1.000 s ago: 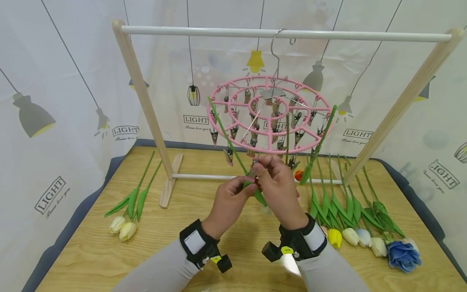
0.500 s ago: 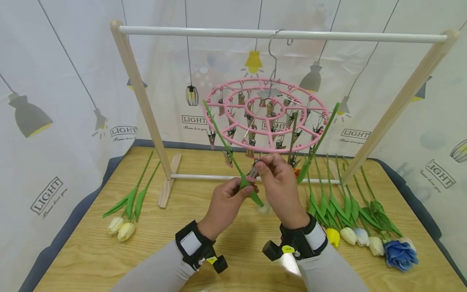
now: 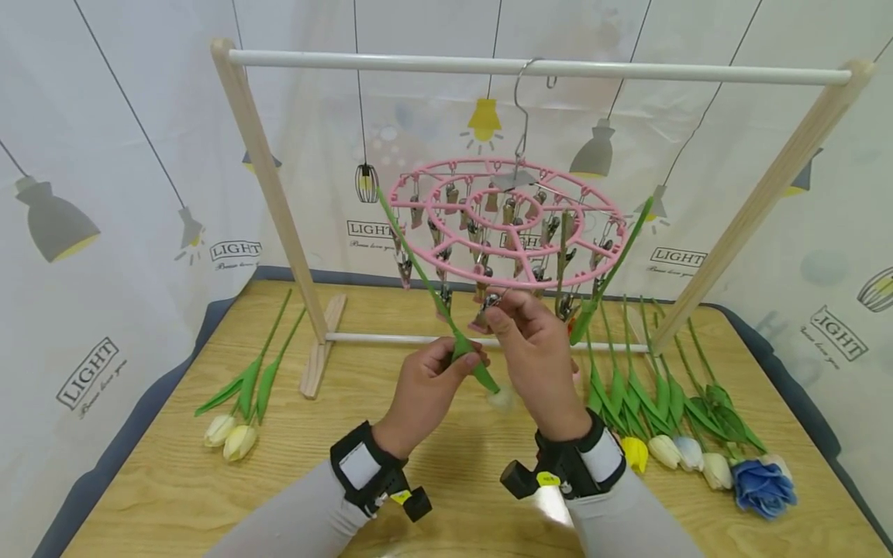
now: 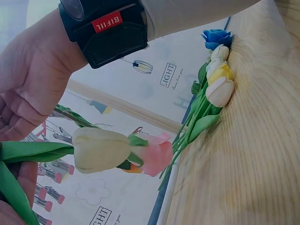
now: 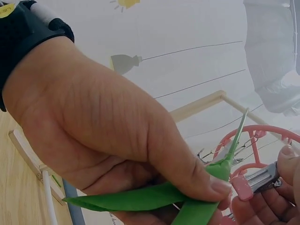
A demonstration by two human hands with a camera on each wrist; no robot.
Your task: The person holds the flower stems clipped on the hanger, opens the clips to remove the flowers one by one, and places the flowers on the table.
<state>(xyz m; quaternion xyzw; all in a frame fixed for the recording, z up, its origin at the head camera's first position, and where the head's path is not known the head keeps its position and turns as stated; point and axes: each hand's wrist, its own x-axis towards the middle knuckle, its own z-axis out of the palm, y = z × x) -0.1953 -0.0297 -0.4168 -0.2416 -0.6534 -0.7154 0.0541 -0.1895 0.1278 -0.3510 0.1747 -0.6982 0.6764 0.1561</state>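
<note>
I count one pink clip hanger (image 3: 509, 225), one wooden rack (image 3: 537, 68), two cream tulips (image 3: 230, 434) at eight o'clock, one cream tulip (image 3: 498, 399) in hand, one blue rose (image 3: 763, 487) at four o'clock, two hands.

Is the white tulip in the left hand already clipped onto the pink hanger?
No. The left hand holds the tulip clear of the clip pinched by the right hand.

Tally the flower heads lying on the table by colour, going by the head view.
White or cream tulips: 5
Yellow tulip: 1
Blue rose: 1
Total: 7
</note>
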